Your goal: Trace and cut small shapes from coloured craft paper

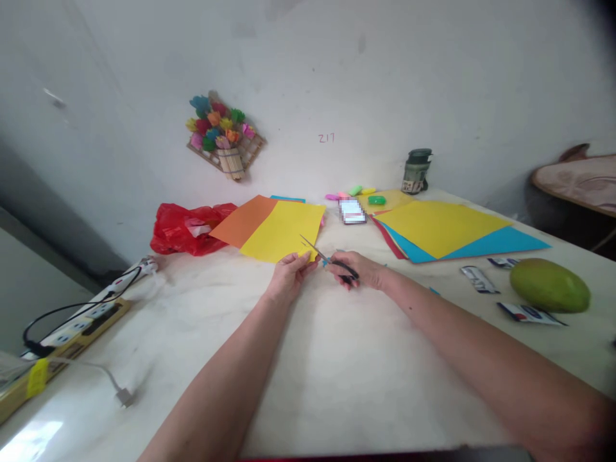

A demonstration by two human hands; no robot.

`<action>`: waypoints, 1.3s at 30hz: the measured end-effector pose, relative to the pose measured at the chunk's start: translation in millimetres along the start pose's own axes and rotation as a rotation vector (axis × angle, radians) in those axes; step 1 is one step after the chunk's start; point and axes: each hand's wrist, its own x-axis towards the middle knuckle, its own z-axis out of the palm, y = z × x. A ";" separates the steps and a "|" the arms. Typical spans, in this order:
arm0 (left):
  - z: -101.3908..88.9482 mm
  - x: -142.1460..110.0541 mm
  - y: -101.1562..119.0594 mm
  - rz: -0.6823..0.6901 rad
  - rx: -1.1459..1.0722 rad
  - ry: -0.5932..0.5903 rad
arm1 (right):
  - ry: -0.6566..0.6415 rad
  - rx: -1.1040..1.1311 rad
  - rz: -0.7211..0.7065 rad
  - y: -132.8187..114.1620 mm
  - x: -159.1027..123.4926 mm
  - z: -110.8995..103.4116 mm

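Scissors (347, 267) sit gripped in the right hand (363, 269), on the near side of the phone (353, 210), blades slightly parted. Left of the phone, I see the left hand (289, 274) pinching yellow paper (313, 255); I cannot tell whether it joins the large yellow sheet (283, 228) there.

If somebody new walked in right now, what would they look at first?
Probably the bright bunch of many-coloured artificial flowers up on the pale grey wall. Next, the black-handled metal scissors in the right hand, close to the left hand. Then the large oval green fruit on the whitish table's right side.
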 end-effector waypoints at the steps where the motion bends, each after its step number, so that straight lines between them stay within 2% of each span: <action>1: 0.0 0.1 0.1 0.000 0.003 -0.002 | -0.002 0.003 -0.001 0.0 0.0 -0.1; 39: -1.7 0.6 0.1 -0.009 0.011 0.008 | -0.022 -0.003 -0.006 5.8 3.5 -0.5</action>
